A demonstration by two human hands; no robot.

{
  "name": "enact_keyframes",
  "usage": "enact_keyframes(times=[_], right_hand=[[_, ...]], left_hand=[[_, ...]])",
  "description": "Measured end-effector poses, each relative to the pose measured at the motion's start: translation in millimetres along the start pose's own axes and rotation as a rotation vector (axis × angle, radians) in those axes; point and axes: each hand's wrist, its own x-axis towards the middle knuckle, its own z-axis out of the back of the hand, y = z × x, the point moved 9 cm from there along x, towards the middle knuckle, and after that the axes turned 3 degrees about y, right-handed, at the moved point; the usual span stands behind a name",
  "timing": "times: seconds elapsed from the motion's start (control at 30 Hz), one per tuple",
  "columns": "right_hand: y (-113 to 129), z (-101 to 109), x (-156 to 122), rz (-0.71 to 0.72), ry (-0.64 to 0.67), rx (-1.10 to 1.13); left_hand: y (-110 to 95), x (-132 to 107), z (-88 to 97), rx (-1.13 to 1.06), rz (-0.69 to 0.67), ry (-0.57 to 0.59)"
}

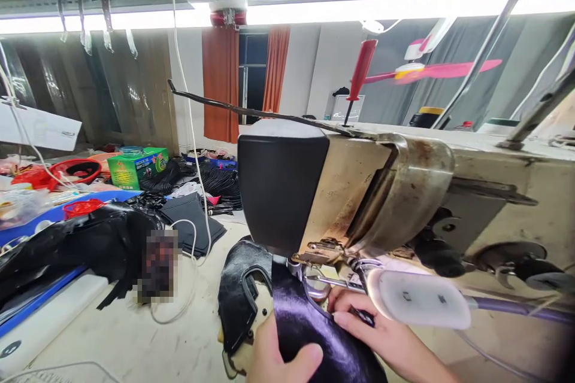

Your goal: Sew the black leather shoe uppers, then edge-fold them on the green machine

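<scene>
**Both hands on the strip, just below the needle end**

We held the leather strip [305, 323] with its long axis running from under the head of the sewing machine [359, 185] down toward us, leaning a little to the right. Our left hand [281, 362] sat at the near end, thumb pressed flat on top; the fingers beneath were hidden. Our right hand [381, 335] lay farther up and nearer the metal foot [314, 284], fingertips pinched together on the strip's right edge. The strip's far end touched the foot. A black shoe upper [240, 305] lay just left, resting on the table [135, 335].
</scene>
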Motion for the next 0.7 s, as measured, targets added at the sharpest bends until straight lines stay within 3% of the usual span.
enact_keyframes(times=[0.23,0.47,0.6,0.7], right_hand=[[8.2,2.3,-4.8,0.019,-0.159,-0.018],[13.9,-11.7,-3.9,0.062,-0.131,-0.115],[30.8,-23.4,-8.1,0.191,-0.141,-0.255],[37.8,-32.3,-11.9,0.249,-0.158,-0.327]], left_hand=[[-38.5,9.3,3.8,0.055,-0.002,0.113],[-71.6,24.0,5.7,0.124,-0.074,0.265],[-82.1,32.7,9.8,0.219,-0.062,0.368],[-83.5,40.9,12.4,0.163,-0.063,0.429]])
